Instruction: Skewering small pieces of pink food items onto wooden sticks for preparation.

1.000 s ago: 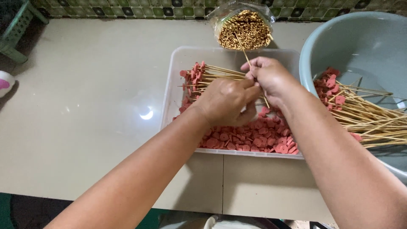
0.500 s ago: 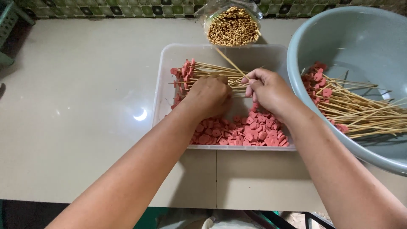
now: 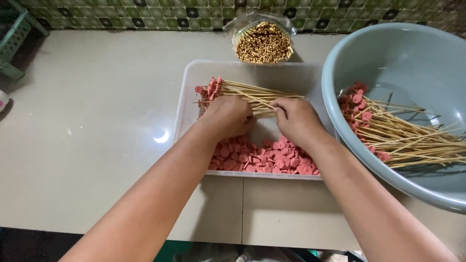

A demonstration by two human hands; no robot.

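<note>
Two hands are held over a clear rectangular plastic tray (image 3: 189, 87) near the back edge of the beige counter (image 3: 87, 145). A bundle of thin wooden skewers tipped with pink slices (image 3: 242, 92) is gripped at its middle by the closed left hand (image 3: 228, 116); the right hand (image 3: 296, 119) is curled over the bundle's blunt ends. Loose pink round slices (image 3: 262, 157) are heaped along the tray's front edge. A grey-blue plastic basin (image 3: 388, 53) holding more skewers stands at the right edge.

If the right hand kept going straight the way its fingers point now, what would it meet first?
The right hand points up and left, its fingers already on the bundle of skewers lying across the clear tub. So it meets those sticks first; beyond them, probably the tub's far wall, though depth is unclear.
</note>
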